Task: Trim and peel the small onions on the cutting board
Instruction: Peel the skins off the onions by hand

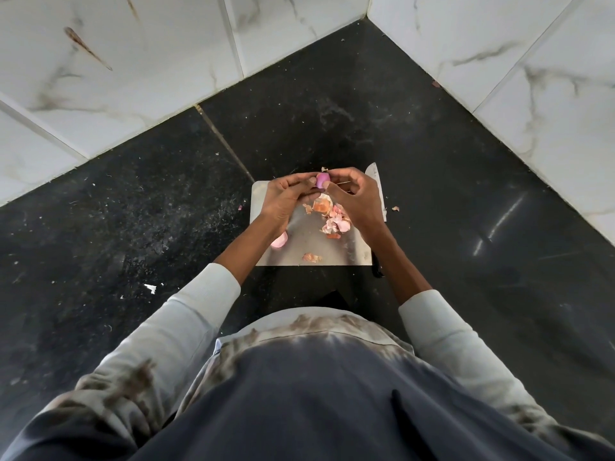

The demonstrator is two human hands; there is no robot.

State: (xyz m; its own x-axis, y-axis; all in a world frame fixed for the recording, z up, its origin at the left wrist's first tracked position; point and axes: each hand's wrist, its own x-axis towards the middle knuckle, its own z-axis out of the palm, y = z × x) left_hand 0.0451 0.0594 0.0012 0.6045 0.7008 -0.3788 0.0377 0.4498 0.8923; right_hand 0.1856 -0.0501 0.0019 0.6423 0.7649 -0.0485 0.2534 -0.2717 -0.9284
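Observation:
A small pink onion [322, 180] is held above the far edge of the steel cutting board [309, 244]. My left hand [288, 197] grips it from the left with thumb and fingers. My right hand [354, 197] pinches at its right side, fingers curled. Loose peels [334, 218] lie in a heap on the board below my right hand. A peeled pink onion [279, 241] rests at the board's left edge, partly hidden by my left wrist. A knife lies along the board's right side, its blade [374, 173] showing beyond my right hand.
The board sits on a dark speckled counter [133, 211] in a corner of white marble-look wall tiles [532, 78]. Small peel scraps [395, 208] lie on the counter right of the board. The knife's dark handle end [377, 269] pokes out near the board's front right corner.

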